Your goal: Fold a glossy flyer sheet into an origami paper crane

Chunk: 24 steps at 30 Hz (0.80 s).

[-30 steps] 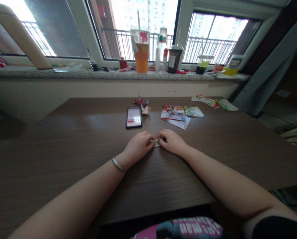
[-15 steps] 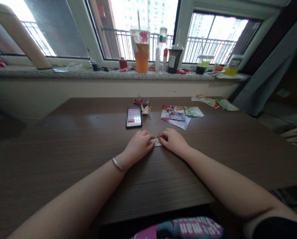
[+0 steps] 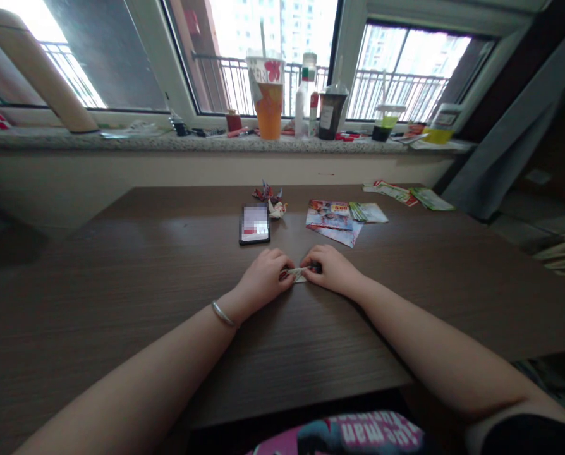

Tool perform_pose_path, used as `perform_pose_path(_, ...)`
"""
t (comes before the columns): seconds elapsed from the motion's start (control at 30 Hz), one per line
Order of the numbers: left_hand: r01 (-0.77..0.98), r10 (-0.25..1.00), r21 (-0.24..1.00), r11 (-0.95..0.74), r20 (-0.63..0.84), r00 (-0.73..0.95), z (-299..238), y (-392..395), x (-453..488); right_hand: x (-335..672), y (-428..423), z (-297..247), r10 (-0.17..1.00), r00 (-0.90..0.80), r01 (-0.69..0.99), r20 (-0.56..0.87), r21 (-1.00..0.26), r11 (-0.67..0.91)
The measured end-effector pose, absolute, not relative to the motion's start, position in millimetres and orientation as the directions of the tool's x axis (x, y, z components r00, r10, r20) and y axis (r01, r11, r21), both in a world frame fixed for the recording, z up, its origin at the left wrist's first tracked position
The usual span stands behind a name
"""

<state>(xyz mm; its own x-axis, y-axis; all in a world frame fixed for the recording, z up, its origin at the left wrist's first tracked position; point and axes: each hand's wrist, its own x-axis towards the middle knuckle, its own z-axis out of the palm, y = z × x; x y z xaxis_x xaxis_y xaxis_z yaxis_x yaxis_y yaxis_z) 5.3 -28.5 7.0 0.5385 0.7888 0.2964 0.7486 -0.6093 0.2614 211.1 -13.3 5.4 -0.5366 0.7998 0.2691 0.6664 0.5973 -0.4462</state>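
Note:
Between my two hands is a small folded piece of paper (image 3: 300, 275), pale with some printed marks, low over the table. My left hand (image 3: 267, 273), with a silver bangle at its wrist, pinches the paper's left end. At the right end, the fingers of my right hand (image 3: 330, 270) are closed on it. Most of the paper is hidden by my fingers. Just beyond the left hand lies a phone (image 3: 255, 224) with a blurred screen. Folded paper figures, one white (image 3: 277, 209) and one reddish-purple (image 3: 265, 193), sit beside and behind the phone.
Colourful printed leaflets (image 3: 330, 215) lie past my right hand, with more paper slips (image 3: 399, 194) at the far right of the brown table (image 3: 121, 284). On the stone windowsill (image 3: 192, 144) stand a tall orange drink cup (image 3: 268, 104), a dark cup (image 3: 331, 112) and bottles.
The paper's upper edge now stands up as a narrow raised strip between my fingertips, where it lay flatter before. Both hands have stayed in nearly the same place.

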Motion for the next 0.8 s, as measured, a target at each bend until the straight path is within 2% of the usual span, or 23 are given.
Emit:
perform_pose_path(0.17, 0.708, 0.764, 0.296, -0.641, 0.329, 0.555, 5.4, -29.1, 3.7, 210.5, -16.7, 6.9, 0.787, -0.552, 0.643, 0.275, -0.461, 0.612)
perform_pose_path(0.4, 0.686, 0.74, 0.285, -0.67, 0.329, 0.586, 6.5, -29.3, 3.9, 209.8, -18.7, 8.0, 0.783, -0.548, 0.626, 0.292, -0.477, 0.616)
perform_pose_path(0.8, 0.592, 0.696, 0.366, -0.718, 0.383, 0.607, -4.2, -21.3, -1.7, 208.6, -19.2, 5.9, 0.752, -0.579, 0.625, 0.317, -0.419, 0.658)
